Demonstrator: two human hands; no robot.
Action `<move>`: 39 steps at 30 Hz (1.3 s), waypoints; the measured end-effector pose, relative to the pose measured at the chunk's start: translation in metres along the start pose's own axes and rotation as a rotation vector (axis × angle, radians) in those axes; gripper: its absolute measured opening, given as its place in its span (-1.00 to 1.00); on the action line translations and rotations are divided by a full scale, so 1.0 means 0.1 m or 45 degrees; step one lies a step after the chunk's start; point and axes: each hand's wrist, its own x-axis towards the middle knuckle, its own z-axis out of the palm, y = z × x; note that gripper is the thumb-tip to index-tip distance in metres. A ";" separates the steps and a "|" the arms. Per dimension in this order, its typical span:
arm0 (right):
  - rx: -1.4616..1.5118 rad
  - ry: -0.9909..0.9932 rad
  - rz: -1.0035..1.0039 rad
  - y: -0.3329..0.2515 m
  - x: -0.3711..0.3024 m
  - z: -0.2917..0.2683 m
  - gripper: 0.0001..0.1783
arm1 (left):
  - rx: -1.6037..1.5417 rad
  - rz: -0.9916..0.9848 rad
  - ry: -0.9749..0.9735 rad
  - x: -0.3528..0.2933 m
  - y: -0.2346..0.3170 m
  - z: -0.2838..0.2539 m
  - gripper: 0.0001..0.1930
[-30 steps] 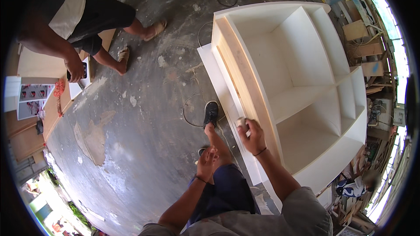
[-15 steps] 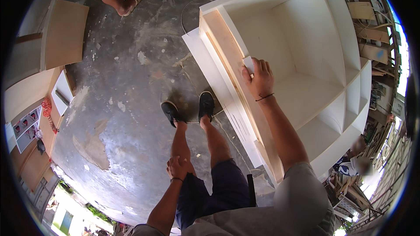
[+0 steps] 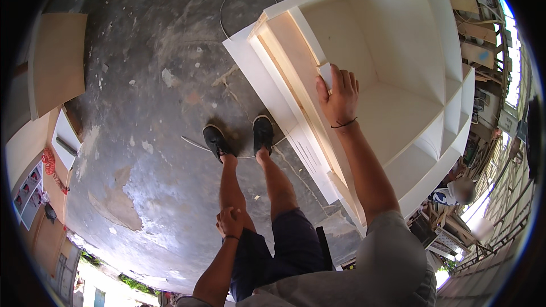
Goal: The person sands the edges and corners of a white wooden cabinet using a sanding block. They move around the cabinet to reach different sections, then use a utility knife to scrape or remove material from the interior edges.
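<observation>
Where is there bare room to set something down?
Mostly bare floor lies between the tan panel and black shoes, where a cable crowds it. The large cabinet compartment looks bare; the right hand and block occupy its edge.

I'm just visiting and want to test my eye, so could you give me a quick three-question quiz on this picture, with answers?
1. Multiple choice: what is the right hand holding?
a) a hammer
b) a small pale block
c) a brush

2. True or false: the white cabinet has several open compartments.

3. Short answer: where is the left hand?

Key:
1. b
2. True
3. On the left leg, near the knee
</observation>
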 end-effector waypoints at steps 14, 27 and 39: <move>-0.001 0.042 0.008 -0.10 0.13 0.10 -0.54 | 0.039 0.135 0.081 0.21 -0.04 -0.26 -0.71; 0.026 0.040 0.027 -0.13 0.19 0.13 -0.55 | 0.033 0.091 0.003 0.29 0.09 -0.41 -0.72; 0.043 0.056 0.018 -0.13 0.30 0.17 -0.57 | 0.063 0.120 0.021 0.32 0.14 -0.44 -0.70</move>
